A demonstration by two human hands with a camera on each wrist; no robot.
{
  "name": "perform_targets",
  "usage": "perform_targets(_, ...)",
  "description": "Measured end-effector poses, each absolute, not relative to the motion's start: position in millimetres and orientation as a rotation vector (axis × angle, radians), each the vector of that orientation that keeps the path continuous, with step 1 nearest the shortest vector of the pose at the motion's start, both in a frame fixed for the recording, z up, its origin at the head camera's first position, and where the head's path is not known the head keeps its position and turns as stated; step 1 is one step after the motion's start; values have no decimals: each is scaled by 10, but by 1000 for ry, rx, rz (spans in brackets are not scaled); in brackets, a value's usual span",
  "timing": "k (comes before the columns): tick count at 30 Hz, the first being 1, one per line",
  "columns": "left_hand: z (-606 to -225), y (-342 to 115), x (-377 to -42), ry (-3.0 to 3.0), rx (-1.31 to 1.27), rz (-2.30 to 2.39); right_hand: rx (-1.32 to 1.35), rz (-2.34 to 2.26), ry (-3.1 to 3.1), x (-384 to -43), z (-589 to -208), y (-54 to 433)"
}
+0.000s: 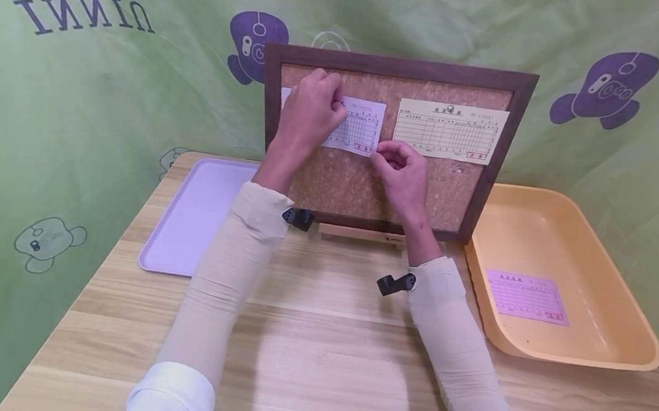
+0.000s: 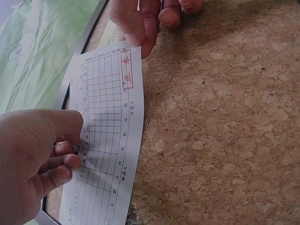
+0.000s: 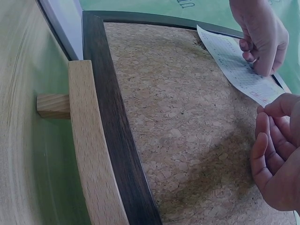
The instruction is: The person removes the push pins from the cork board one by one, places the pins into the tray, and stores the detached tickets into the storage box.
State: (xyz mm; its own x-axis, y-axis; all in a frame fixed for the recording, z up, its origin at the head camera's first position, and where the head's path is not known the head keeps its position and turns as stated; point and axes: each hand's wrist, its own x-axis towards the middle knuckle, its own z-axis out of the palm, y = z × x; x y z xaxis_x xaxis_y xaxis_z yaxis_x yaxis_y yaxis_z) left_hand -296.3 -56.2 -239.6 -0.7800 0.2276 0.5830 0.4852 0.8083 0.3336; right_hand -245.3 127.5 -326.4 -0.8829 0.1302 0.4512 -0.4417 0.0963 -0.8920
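Observation:
A white receipt slip (image 1: pixel 365 124) with a printed grid and red stamp lies against the upper left of a framed corkboard (image 1: pixel 337 180). My right hand (image 1: pixel 406 176) pinches its lower right corner between thumb and forefinger, the other fingers curled. At the slip's upper middle, my left hand (image 1: pixel 312 110) has its thumb and fingers curled together around a small pin-like thing (image 2: pixel 76 148), mostly hidden by the fingers. In the left wrist view the slip bows slightly outward along its lower edge. To the right, a pale yellow slip (image 1: pixel 445 134) hangs from a pushpin (image 1: pixel 450 109).
The board leans on a wooden stand (image 3: pixel 86 140) on the table (image 1: pixel 319 334). On the left lies a lilac tray (image 1: pixel 201 215), partly behind my left arm. On the right, an orange tray (image 1: pixel 538 215) holds a pink slip (image 1: pixel 528 298). Green cloth (image 1: pixel 111 98) hangs behind.

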Motion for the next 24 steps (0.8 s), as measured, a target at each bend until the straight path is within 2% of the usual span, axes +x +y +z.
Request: perform_targets(24, -2429, -725, -2893, -2422, -603, -854, 272, 1819, -1966, -2416, -3280, 1317)
